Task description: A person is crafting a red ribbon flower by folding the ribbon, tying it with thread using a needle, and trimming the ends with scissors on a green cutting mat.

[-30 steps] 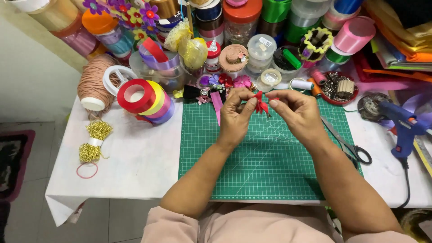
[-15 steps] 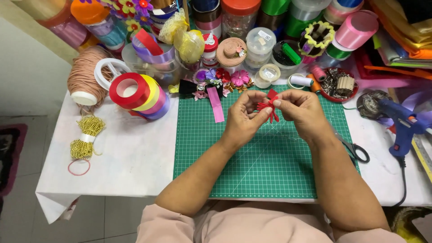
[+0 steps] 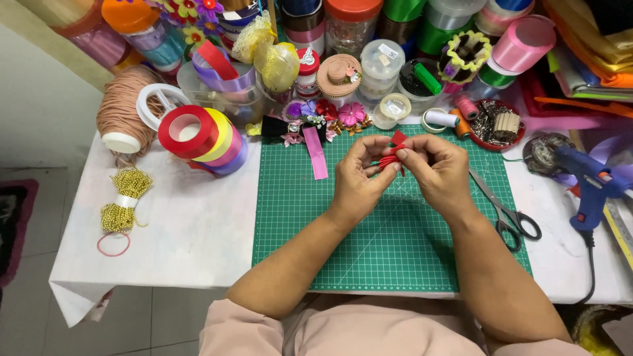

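Your worktop (image 3: 184,224) is crowded along the back with ribbon spools and jars, and the green mat (image 3: 395,231) sits in front of you. Scissors (image 3: 508,211) and a glue gun (image 3: 593,184) lie to the right, untouched. Above the mat, your left hand (image 3: 356,175) and right hand (image 3: 438,168) both pinch the red ribbon (image 3: 393,153), fingertips closed on its folds. It looks partly folded, not yet glued or finished.
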